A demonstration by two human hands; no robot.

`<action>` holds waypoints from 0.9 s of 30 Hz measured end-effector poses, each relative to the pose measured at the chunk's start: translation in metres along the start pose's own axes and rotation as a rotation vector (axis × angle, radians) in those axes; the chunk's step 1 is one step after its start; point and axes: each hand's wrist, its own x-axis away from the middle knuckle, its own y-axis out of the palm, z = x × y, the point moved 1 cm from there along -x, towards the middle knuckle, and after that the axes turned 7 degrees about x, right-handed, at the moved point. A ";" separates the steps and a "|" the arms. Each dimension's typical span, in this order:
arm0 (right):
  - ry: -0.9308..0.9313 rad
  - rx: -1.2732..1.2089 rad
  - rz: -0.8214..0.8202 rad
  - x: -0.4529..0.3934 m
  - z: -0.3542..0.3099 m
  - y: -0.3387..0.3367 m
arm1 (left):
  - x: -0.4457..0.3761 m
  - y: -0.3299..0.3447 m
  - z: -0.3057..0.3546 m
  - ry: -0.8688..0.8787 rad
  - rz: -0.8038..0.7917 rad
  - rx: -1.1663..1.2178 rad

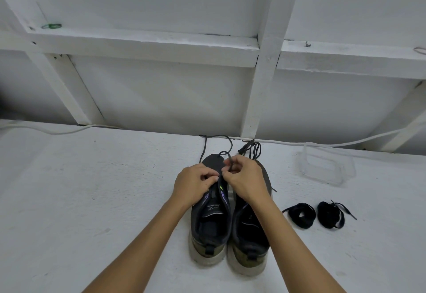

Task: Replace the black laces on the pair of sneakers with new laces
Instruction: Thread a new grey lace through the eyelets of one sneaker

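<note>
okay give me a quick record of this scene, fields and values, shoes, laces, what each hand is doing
left shoe: being worked on, a lace trailing past its toe
right shoe: beside it, touching
left hand: pinches the left shoe's eyelet edge
right hand: pinches the lace end
loose lace: lies beyond the toes
coiled laces: two black bundles, right of the shoes
surface: white

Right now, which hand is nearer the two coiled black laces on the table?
Right. The right hand works at the left sneaker, up and left of the coiled laces; the left hand sits farther left, beyond both sneakers.
</note>
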 end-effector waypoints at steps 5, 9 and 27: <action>0.059 0.041 0.005 -0.003 0.003 0.003 | -0.001 0.003 0.001 -0.005 -0.001 -0.058; 0.108 0.074 -0.022 -0.005 0.008 0.002 | -0.001 0.005 0.004 0.002 0.004 -0.150; 0.124 0.099 -0.293 -0.002 -0.004 -0.005 | -0.005 0.004 0.007 0.072 -0.081 -0.216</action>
